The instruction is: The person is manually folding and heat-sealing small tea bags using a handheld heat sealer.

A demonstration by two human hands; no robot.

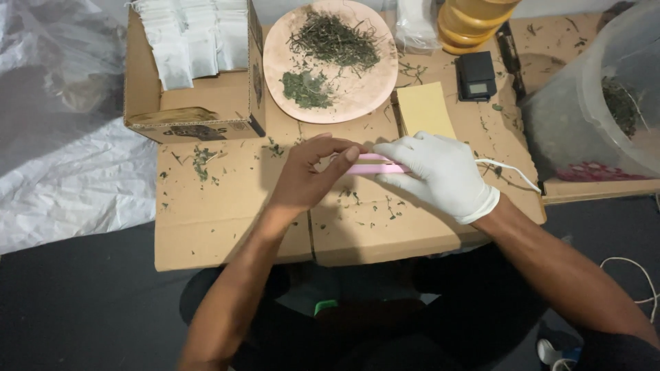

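Flattened cardboard sheet (pixel 227 220) is the work surface, littered with dried herb bits. On it, big to small: open cardboard box (pixel 196 113) of white paper sachets (pixel 189 38) top left, pink plate (pixel 357 93) with two piles of dried herbs (pixel 333 41), clear plastic tub (pixel 584 110) far right, small black scale (pixel 476 77), yellow card (pixel 424 108).

Thing in hand: slim pink clamp-type sealer (pixel 375 165), centre of the sheet, white cord (pixel 509 170) trailing right.

Right hand (pixel 440 175), white glove, wrapped closed around the sealer body, pressing it. Left hand (pixel 309 172), bare, fingertips pinched narrow at the sealer's open end; cannot tell whether a sachet sits between them, it's hidden.

Handling judgement: sealer looks light, rigid plastic, smooth so a bit slippery under the glove. Grip mid-body, away from the jaw tip (likely hot). Cord may tug sideways. Sachets would be flimsy and tear-prone; pinch by the top edge only.
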